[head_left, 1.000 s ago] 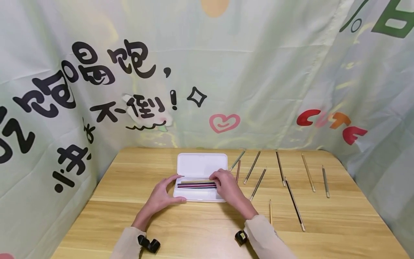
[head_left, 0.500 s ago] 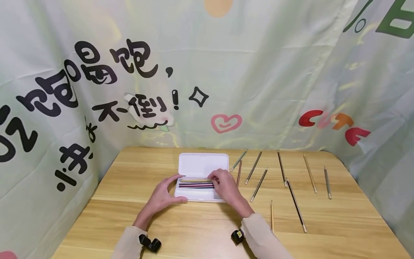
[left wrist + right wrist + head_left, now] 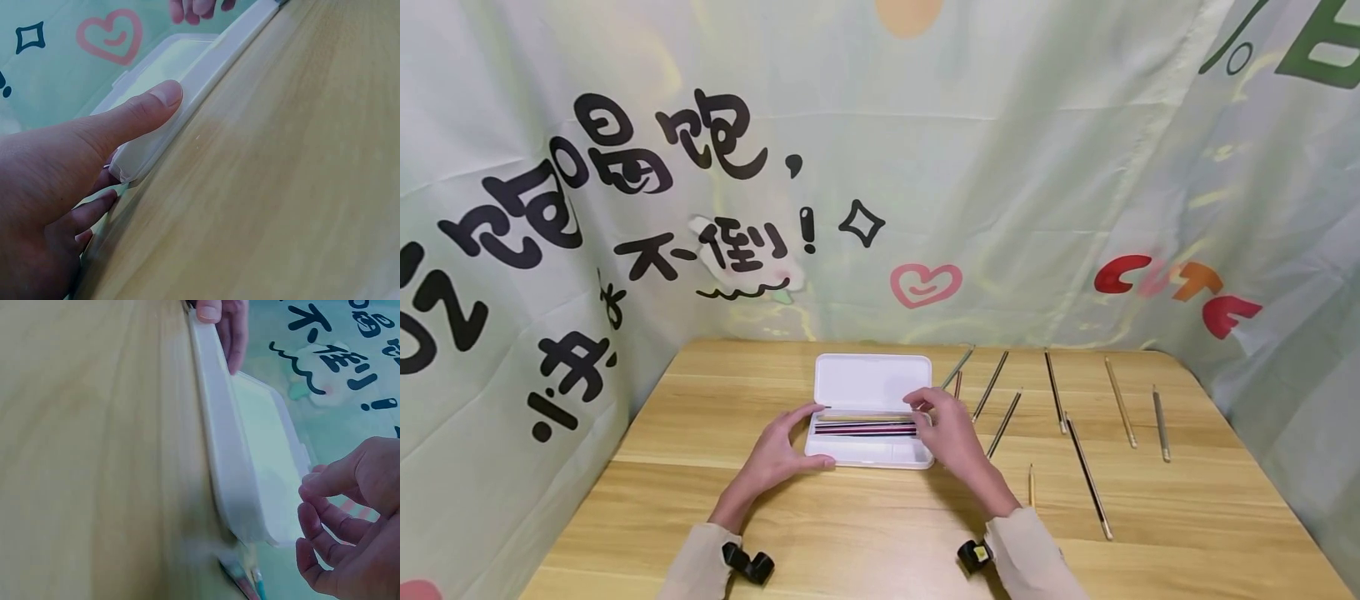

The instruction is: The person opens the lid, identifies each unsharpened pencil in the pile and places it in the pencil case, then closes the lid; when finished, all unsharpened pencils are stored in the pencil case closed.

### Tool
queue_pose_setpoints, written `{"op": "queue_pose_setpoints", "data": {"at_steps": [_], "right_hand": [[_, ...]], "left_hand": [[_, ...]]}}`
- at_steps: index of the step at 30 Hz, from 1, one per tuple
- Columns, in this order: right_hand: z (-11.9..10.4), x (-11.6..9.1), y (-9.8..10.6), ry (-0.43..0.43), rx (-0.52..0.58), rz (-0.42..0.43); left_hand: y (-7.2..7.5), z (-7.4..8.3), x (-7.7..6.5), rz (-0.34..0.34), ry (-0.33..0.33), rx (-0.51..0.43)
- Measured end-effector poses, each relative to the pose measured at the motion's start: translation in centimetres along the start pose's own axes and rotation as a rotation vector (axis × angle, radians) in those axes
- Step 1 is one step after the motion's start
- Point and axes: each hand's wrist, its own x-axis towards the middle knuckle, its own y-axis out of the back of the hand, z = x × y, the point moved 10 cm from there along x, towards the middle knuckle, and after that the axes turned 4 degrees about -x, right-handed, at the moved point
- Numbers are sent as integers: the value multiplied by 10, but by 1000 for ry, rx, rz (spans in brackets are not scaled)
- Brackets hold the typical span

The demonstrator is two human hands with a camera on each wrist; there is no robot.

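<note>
Backdrop cloth point(image 3: 1000, 167) reads "CUTE"; also "不倒!"

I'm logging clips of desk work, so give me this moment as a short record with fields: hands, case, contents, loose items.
left hand: steadies the left end of the white pencil case, thumb on its front rim
right hand: at the case's right end, fingers loosely curled, holding nothing
case: open, lid lying flat behind the tray
contents: several pencils in the tray, lying lengthwise
loose items: pencils scattered on the wooden table, right of the case
</note>
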Motion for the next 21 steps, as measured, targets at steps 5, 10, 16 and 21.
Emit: {"op": "queue_pose_setpoints", "data": {"at_steps": [5, 10, 16, 21], "right_hand": [[12, -1, 24, -17, -5, 72], [34, 1, 42, -54, -45, 101], [65, 4, 57, -139, -133, 81], [89, 5, 63, -220, -177, 9]], "left_hand": [[-1, 0, 0, -1, -3, 7], [-1, 1, 0, 0, -5, 3], [0, 0, 0, 5, -10, 7], [0, 1, 0, 7, -10, 15]]}}
